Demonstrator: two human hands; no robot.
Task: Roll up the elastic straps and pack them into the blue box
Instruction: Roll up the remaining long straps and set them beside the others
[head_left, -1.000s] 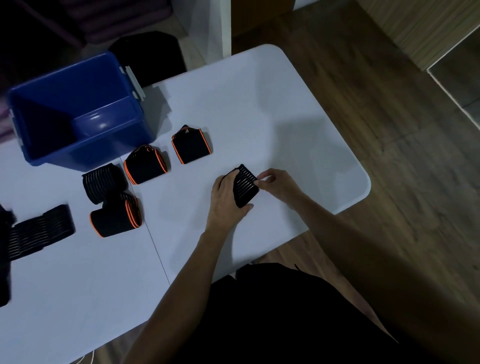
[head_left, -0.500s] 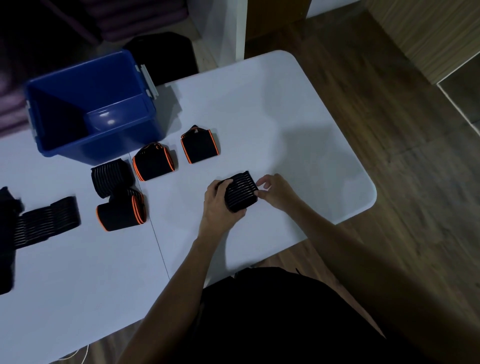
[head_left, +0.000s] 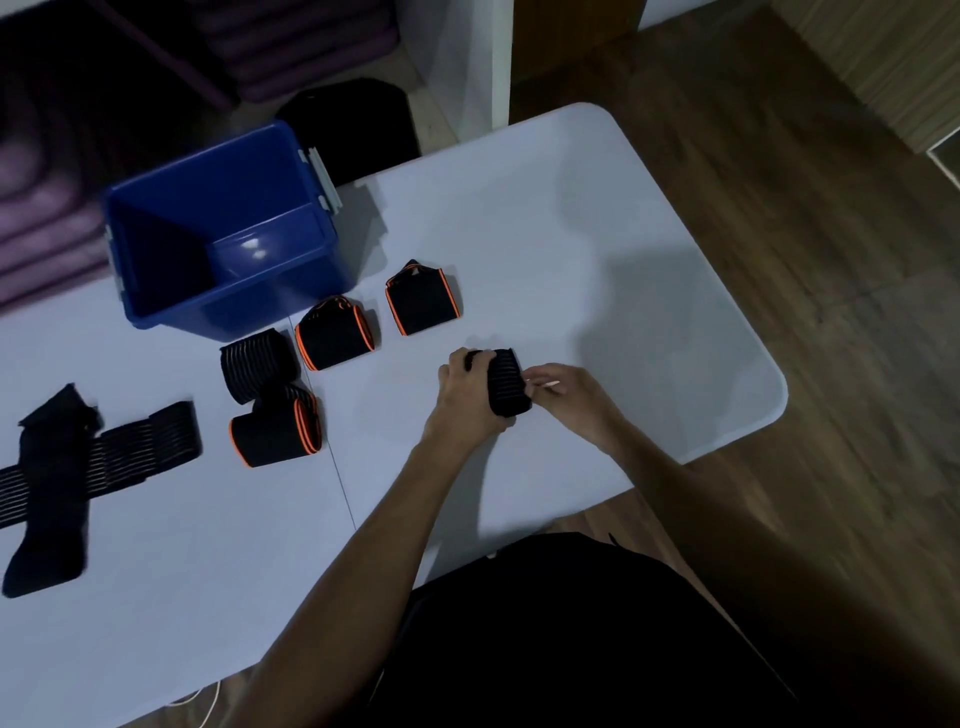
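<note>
Head view, looking down on a pale surface (head_left: 571, 234): the left hand (head_left: 465, 397) wraps its fingers round a ribbed black strap roll (head_left: 506, 382), held just above or on the surface near its front edge, while the right hand (head_left: 566, 397) pinches the roll's outer end at its right side, fingertips pressed to the fabric. The step in hand appears to be closing off this roll, most likely seating its loose end. The blue box (head_left: 171, 317) stands open at the far left of the surface and shows no straps inside, so packing seems not yet begun. Four finished rolls lie between the box and the hands: a ribbed roll (head_left: 257, 364), touching an orange-edged roll (head_left: 275, 434) below it, a second orange-edged roll (head_left: 335, 332) just beside the box, and a third (head_left: 423, 299) further right. At the far left two unrolled straps (head_left: 104, 457) lie flat and crossed. The next move probably calls for fixing the end firmly so the roll does not spring open, then setting it down or carrying it leftward to the box, well apart from the hands; the flat straps await rolling
</note>
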